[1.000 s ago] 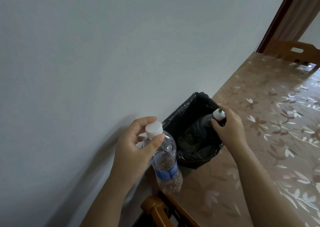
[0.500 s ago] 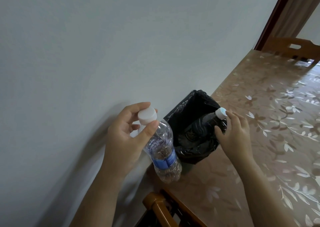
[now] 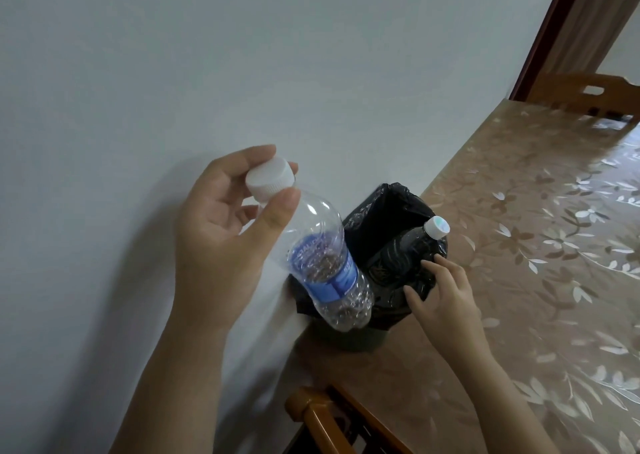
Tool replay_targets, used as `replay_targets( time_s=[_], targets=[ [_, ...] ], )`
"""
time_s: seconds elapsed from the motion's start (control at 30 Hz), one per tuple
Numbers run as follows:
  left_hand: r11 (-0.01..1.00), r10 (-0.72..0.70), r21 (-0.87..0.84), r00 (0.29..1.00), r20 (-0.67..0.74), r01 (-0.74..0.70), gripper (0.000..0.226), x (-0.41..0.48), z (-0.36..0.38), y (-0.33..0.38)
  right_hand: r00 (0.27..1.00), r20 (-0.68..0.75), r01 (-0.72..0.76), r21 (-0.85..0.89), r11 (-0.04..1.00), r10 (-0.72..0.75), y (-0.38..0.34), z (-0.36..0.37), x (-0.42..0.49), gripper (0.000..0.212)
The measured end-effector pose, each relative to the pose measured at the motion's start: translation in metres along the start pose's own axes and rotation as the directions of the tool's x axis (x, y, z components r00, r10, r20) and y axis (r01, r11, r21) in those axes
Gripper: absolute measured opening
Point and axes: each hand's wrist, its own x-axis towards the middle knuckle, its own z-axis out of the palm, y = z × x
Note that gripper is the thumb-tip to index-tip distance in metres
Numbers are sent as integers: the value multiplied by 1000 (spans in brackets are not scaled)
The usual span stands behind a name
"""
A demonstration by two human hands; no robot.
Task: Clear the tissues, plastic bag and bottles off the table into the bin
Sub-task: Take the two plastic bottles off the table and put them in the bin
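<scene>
We see a clear bottle (image 3: 322,263), white-capped and blue-labelled, tilted in the air over the near-left rim of the bin (image 3: 377,211). A dark bottle (image 3: 405,256) leans inside the black-lined bin, its white cap at the right rim.

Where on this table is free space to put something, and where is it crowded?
Bare: the flowered table right of the bin, up to the far chair. Crowded: the bin mouth, with the dark bottle, right hand and held clear bottle.

I see a floral-covered table (image 3: 519,211); a black-lined bin (image 3: 360,340) stands on its edge at the wall (image 3: 242,55).
</scene>
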Motion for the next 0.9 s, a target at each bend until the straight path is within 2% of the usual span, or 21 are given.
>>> replay_targets(
  time_s=[0.13,0.27,0.57,0.9],
  targets=[
    [998,38,-37,996,-75,-41,29,7,14,-6,1000,6,-5,14,1000,5,0,-1,-2,47],
    [1000,18,-16,993,-113,-20,30,6,29,-25,1000,3,-9,-2,1000,9,-1,-1,-3,46],
    [975,-79,202,994,-76,93,31,-28,52,-80,1000,-1,0,-22,1000,0,0,-1,-3,45],
    [954,-159,250,986,-50,166,28,-51,60,-116,1000,0,9,-21,1000,-9,0,0,-3,44]
  ],
)
